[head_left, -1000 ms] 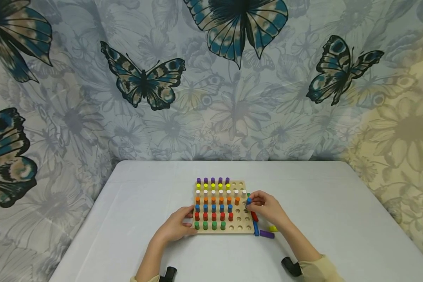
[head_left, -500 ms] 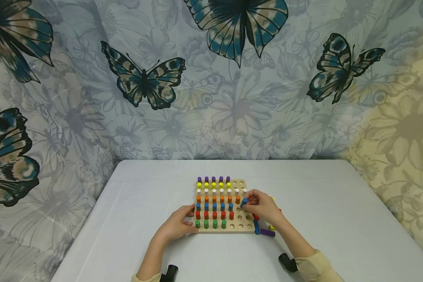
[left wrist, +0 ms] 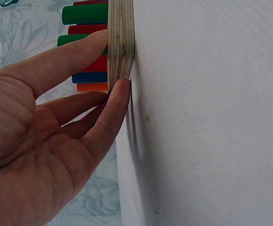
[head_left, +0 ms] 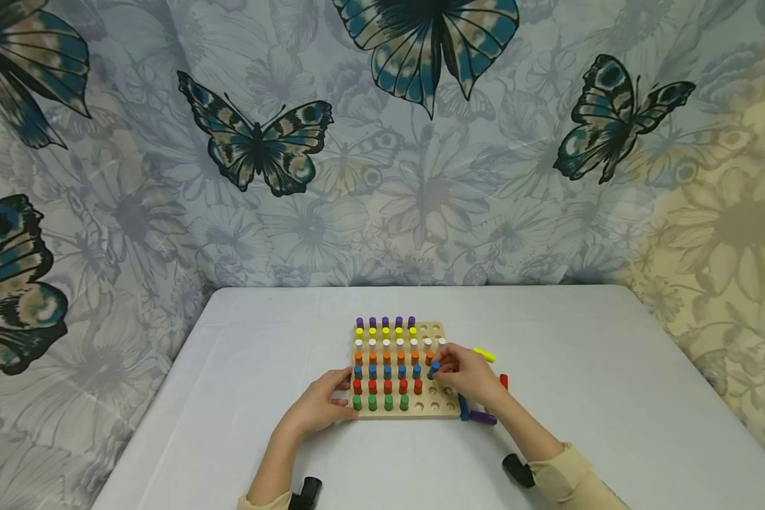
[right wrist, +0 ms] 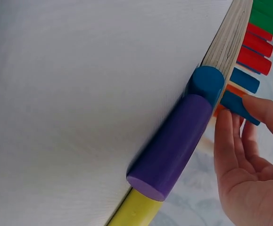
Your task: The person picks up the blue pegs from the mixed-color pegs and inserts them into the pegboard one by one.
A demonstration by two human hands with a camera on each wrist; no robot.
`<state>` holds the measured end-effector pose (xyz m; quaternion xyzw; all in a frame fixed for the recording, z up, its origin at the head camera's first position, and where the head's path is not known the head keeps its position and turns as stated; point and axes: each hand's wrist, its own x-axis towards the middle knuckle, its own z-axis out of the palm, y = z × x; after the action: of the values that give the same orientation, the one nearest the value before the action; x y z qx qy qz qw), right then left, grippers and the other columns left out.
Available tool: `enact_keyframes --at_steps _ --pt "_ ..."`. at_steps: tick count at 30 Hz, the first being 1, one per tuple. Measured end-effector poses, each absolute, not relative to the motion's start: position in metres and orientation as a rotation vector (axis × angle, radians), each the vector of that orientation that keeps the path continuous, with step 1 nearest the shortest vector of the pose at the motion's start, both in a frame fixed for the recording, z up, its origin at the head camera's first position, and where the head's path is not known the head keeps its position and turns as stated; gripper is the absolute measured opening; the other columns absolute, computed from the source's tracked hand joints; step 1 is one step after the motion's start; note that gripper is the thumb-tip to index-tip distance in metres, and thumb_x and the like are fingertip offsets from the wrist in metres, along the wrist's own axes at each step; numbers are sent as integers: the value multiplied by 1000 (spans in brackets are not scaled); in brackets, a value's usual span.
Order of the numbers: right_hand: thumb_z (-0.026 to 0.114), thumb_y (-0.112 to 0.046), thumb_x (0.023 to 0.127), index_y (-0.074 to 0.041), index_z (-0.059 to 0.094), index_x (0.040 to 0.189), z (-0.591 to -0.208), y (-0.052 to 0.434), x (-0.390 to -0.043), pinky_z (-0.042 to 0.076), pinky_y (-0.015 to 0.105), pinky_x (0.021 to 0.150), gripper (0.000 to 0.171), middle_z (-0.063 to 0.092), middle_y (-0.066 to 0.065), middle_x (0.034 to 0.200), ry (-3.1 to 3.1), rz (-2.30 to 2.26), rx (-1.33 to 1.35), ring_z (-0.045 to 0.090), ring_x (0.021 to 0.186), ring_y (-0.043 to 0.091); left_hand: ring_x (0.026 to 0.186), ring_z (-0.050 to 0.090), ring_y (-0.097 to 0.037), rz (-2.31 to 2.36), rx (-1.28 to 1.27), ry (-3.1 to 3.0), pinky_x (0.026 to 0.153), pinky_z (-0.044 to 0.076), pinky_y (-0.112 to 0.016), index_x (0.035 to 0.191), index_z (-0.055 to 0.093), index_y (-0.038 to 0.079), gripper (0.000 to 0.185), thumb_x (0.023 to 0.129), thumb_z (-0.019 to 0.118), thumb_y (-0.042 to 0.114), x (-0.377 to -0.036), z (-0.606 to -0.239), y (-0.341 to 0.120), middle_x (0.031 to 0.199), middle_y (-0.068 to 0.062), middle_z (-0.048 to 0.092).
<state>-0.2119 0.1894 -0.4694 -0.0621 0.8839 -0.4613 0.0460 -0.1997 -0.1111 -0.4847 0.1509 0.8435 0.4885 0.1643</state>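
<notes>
A wooden pegboard (head_left: 438, 409) lies mid-table with rows of purple, yellow, white, orange, blue, red and green pegs standing in it. My left hand (head_left: 343, 397) rests against the board's left edge (left wrist: 121, 42), thumb on top by the green pegs and straight fingers along the side. My right hand (head_left: 440, 368) pinches a blue peg (head_left: 435, 367) over the blue row, near the board's right side. In the right wrist view the fingers (right wrist: 230, 136) and thumb hold that blue peg (right wrist: 240, 107).
Loose pegs lie on the white table (head_left: 612, 397) right of the board: yellow (head_left: 484, 354), red (head_left: 503, 382), blue (head_left: 463, 407) and purple (head_left: 483, 417). A butterfly-print cloth (head_left: 382, 177) hangs behind the table. Several holes on the board's right side stand open.
My right hand has carried the blue peg leftward over the board to the blue row. A yellow and a red peg it covered now show. The left hand has stayed put.
</notes>
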Motion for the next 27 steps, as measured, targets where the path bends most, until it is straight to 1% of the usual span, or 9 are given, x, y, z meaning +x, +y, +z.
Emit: enact_keyframes --at_steps 9,15,27 --pt "72 1 84 -3 64 98 -472 189 -211 53 22 69 17 64 1 88 2714 -1362 -277 59 78 15 116 54 -34 1380 435 2409 88 54 -35 142 39 -10 78 76 80 2 -200 -485 -111 133 -20 50" --pt "72 -1 85 -1 63 100 -472 190 -212 53 22 70 18 65 2 89 2710 -1364 -326 60 79 15 116 55 -33 1385 438 2408 88 54 -35 142 39 -10 79 76 80 1 -201 -485 -111 133 -20 50" --pt "72 -4 85 -4 64 104 -472 193 -211 53 22 71 21 67 7 99 2637 -1460 -266 60 84 17 116 55 -34 1379 431 2410 88 54 -36 143 39 -9 79 76 81 2 -199 -483 -112 135 -21 49"
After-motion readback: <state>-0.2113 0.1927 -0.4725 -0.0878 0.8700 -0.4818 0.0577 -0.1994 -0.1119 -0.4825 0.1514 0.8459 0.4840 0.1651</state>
